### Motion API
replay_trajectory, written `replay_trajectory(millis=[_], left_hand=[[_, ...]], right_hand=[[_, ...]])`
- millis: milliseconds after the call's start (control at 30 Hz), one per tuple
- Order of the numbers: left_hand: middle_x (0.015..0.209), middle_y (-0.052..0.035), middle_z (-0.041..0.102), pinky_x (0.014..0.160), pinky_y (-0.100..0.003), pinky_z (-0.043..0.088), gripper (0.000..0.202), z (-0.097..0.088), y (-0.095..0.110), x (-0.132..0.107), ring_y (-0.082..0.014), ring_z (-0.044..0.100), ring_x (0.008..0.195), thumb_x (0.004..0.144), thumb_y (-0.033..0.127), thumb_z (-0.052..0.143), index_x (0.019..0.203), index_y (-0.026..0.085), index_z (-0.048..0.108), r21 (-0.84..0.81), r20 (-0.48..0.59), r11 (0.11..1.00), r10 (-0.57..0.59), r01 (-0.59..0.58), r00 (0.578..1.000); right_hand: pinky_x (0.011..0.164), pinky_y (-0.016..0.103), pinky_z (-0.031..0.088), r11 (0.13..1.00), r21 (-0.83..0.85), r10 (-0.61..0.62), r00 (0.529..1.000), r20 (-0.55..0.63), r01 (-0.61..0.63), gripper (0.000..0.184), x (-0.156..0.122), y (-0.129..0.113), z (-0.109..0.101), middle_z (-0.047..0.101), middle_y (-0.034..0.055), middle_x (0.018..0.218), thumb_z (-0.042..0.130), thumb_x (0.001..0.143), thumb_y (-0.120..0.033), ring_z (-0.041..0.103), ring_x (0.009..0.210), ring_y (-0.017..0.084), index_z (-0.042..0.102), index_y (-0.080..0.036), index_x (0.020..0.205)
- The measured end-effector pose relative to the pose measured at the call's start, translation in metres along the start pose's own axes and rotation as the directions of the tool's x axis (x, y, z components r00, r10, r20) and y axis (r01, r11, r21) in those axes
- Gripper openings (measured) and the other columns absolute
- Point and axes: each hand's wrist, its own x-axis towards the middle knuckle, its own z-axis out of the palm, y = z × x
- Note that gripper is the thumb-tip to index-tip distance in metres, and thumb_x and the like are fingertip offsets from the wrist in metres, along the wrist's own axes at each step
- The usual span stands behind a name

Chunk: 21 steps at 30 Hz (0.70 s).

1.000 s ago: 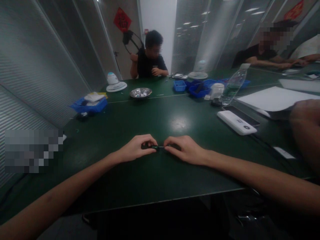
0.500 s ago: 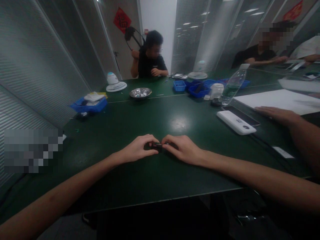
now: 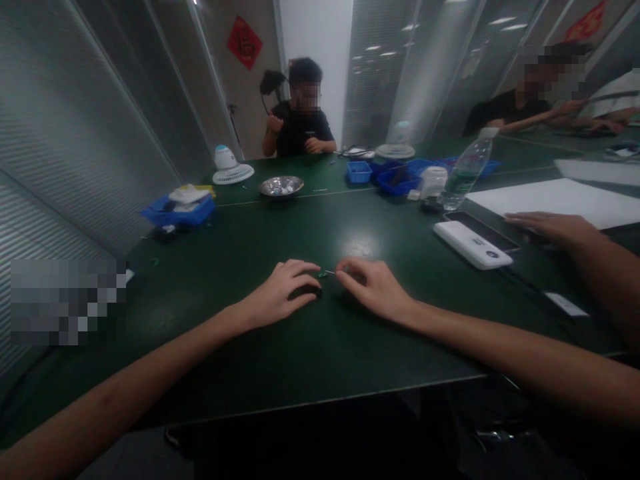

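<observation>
Open tabletop (image 3: 280,230) runs ahead until the bowl (image 3: 281,194).

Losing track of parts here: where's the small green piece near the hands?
In the head view, the small green piece is just below centre, between the left hand and the right hand.

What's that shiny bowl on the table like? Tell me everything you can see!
The shiny bowl is round, shallow and silvery, with a wide rim, and looks like metal. It stands upright on the green table, and nobody is touching it. Small pale pieces lie inside, too small for me to name.
</observation>
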Motion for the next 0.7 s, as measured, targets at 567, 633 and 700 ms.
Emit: replay_trajectory(millis=[567,633,700], left_hand=[[0.141,-0.0057,0.066,0.117,-0.051,0.034,0.042,-0.092,-0.151,-0.071,-0.0319,0.053,0.134,0.090,0.051,0.066,0.125,0.029,0.072,0.081,-0.210,0.874,-0.456,0.480,0.865],[0.138,-0.0072,0.068,0.117,-0.050,0.036,0.044,-0.103,-0.169,-0.087,-0.0324,0.055,0.131,0.087,0.054,0.068,0.123,0.028,0.074,0.096,-0.270,0.841,-0.493,0.533,0.827],[0.134,-0.0086,0.070,0.116,-0.049,0.038,0.046,-0.110,-0.183,-0.099,-0.0327,0.058,0.129,0.086,0.057,0.068,0.120,0.027,0.075,0.134,-0.306,0.838,-0.473,0.529,0.826]], right_hand=[[0.061,0.028,0.042,1.000,0.009,-0.016,0.997,0.071,0.015,0.027,-0.002,0.000,-0.004,0.072,0.0024,0.081,0.053,0.103,-0.040,0.062,0.065,0.015,0.069,-0.019,0.104],[0.061,0.028,0.041,1.000,0.014,-0.015,0.997,0.072,0.014,0.027,-0.002,-0.001,-0.005,0.072,0.0025,0.081,0.053,0.102,-0.040,0.062,0.065,0.015,0.070,-0.018,0.103],[0.060,0.028,0.041,1.000,0.016,-0.018,0.997,0.076,0.017,0.027,-0.002,-0.001,-0.005,0.072,0.0024,0.080,0.053,0.102,-0.040,0.062,0.064,0.014,0.070,-0.018,0.103]])
